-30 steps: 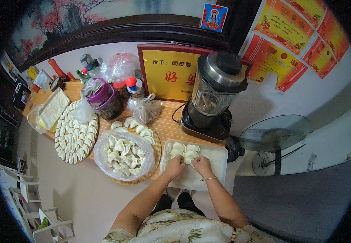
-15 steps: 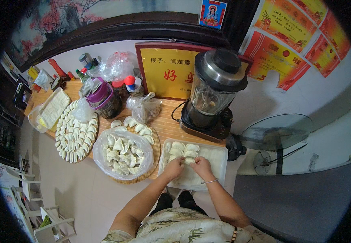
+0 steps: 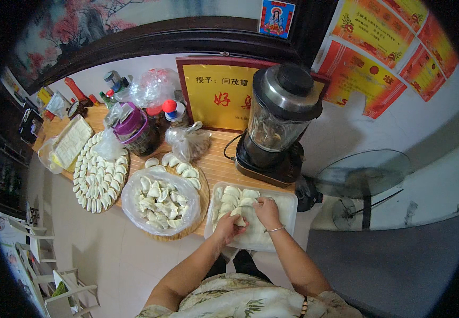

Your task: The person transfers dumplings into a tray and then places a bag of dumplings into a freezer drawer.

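Note:
Over the near part of a white rectangular tray [image 3: 287,233], my left hand [image 3: 226,231] has its fingers closed round a pale, half-moon dumpling [image 3: 238,214]. To its right, my right hand [image 3: 268,213] is closed, its fingertips pressed together at the right end of another dumpling [image 3: 247,202] lying in the tray. Rows of dumplings [image 3: 230,200] fill the tray's far left part, overlapping closely. A clear plastic bag [image 3: 129,204] heaped with dumplings [image 3: 160,205] sits open left of the tray, on a round woven mat [image 3: 204,199].
A blender [image 3: 277,122] stands behind the tray. Further left, a round board holds ringed dumplings [image 3: 99,177], beside another flat tray [image 3: 72,142]. Jars, a purple-lidded container [image 3: 134,127] and a knotted plastic bag [image 3: 188,141] line the back. At right is a fan [image 3: 364,196].
My hands have moved apart. The left has drawn nearer to me with a dumpling, while the right has shifted slightly away and to the right, onto a dumpling in the row.

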Demonstrator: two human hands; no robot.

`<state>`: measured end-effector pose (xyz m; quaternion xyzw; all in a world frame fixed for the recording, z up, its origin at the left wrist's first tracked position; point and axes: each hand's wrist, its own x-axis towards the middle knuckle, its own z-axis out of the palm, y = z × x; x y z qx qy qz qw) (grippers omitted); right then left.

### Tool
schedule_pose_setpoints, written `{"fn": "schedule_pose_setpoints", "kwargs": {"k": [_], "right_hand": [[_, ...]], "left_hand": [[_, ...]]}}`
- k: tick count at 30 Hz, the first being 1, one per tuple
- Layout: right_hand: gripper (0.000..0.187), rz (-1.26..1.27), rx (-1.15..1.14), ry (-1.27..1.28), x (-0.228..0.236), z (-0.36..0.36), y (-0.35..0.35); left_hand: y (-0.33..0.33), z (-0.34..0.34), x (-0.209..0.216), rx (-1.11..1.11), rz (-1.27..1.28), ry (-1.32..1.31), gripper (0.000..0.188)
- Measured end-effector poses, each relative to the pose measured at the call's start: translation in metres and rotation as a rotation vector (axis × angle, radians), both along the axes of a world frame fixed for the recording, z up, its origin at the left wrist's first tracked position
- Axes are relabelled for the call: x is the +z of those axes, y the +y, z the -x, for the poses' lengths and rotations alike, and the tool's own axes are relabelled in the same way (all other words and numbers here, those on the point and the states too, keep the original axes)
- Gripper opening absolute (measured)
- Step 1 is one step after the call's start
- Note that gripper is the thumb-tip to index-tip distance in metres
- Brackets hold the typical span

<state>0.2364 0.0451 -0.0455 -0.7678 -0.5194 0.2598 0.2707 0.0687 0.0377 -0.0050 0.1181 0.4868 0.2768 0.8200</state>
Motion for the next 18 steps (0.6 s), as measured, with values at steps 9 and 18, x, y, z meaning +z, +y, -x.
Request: {"fn": "schedule_pose_setpoints", "kwargs": {"k": [9, 18], "right_hand": [[0.03, -0.05, -0.106, 0.341, -0.016, 0.008, 0.001], [0.035, -0.014, -0.336, 0.369, -0.102, -0.016, 0.025]], "left_hand": [[-0.001, 0.019, -0.006, 0.027, -0.181, 0.166, 0.023], [-0.006, 0.038, 0.009, 0.066, -0.268, 0.169, 0.026]]}}
